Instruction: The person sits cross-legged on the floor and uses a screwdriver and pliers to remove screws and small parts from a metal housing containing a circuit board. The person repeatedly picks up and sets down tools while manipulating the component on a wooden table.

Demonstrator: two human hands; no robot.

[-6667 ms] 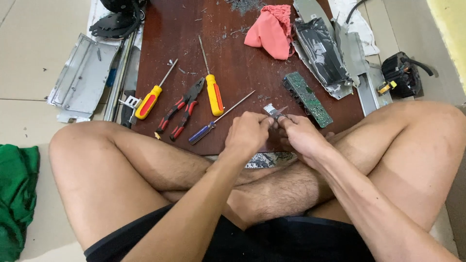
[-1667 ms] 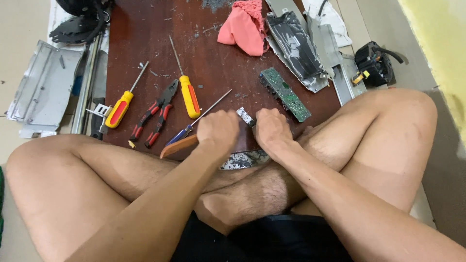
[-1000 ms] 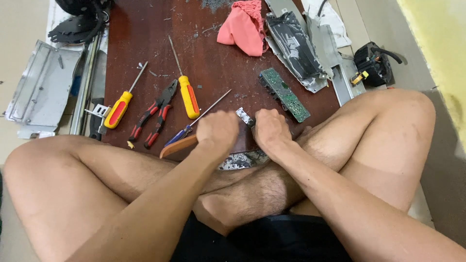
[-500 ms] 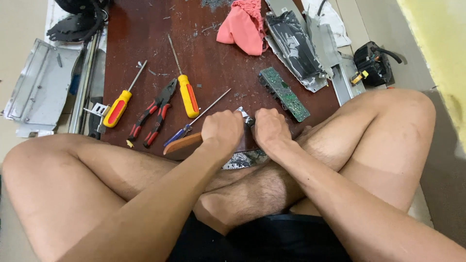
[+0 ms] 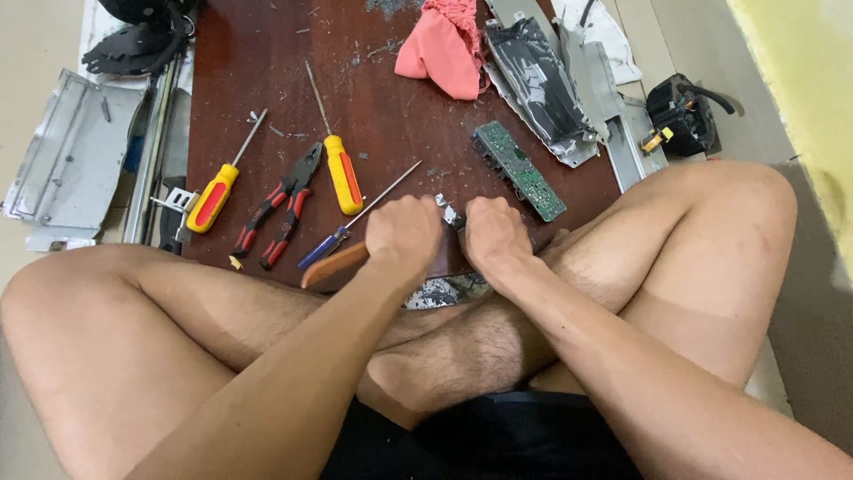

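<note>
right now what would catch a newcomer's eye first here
Two hands meet at the near edge of the dark red table: the left hand grips an orange-handled tool, the right hand pinches a small metal part. Left of them lie yellow screwdrivers and red pliers; a green circuit board lies to the right.

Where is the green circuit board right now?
In the head view, the green circuit board lies on the dark red table, just beyond the right hand, beside the silver-and-black casing.
</note>
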